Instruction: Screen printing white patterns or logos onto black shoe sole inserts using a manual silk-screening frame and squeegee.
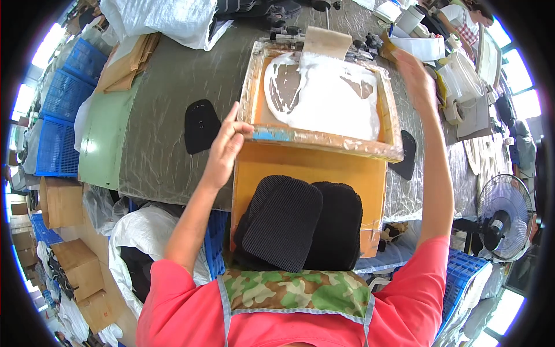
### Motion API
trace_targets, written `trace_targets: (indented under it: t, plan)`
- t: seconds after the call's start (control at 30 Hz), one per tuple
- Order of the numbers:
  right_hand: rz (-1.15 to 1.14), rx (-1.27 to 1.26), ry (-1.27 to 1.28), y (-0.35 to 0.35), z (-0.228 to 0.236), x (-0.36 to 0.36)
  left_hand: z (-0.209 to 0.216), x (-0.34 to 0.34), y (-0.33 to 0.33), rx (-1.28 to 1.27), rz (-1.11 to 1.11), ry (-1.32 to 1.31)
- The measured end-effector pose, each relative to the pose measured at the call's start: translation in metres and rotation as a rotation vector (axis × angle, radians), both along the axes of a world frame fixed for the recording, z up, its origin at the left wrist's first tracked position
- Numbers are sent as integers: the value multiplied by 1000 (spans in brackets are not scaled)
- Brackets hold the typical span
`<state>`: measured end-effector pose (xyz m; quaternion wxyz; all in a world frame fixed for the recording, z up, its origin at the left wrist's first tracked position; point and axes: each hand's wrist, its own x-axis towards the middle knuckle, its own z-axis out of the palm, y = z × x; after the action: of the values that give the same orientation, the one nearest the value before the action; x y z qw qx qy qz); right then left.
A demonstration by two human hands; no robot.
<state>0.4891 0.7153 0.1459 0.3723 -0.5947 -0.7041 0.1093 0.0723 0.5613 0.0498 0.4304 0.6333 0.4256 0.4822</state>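
On a grey table [165, 165], a black pad [202, 126] lies beside the left hand [224, 150], fingers apart on the near left corner of a wooden frame [326, 144] with white paste [329, 98], the blurred right hand [417, 80], grip unclear, near its far right corner.

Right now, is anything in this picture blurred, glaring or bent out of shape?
In the head view, the right fingers look soft and smeared; in the same head view, the windows at the right are nearly washed out, and the green board carries a small glare spot; also in the head view, the blue crates lean and bend toward the dark round rim.
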Motion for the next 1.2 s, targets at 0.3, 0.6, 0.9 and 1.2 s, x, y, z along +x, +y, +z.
trace_targets:
  t: [0.3,0.6,0.9,1.2]
  plan:
    - [178,200,-682,48,-41,-109,-34,22,3,67,110,13]
    - [411,13,-316,-36,-49,-158,-38,15,-7,53,176,-25]
    - [465,261,-256,-19,-76,-166,-38,17,-3,37,152,-58]
    - [364,293,-287,35,-51,-147,-40,27,4,43,126,-88]
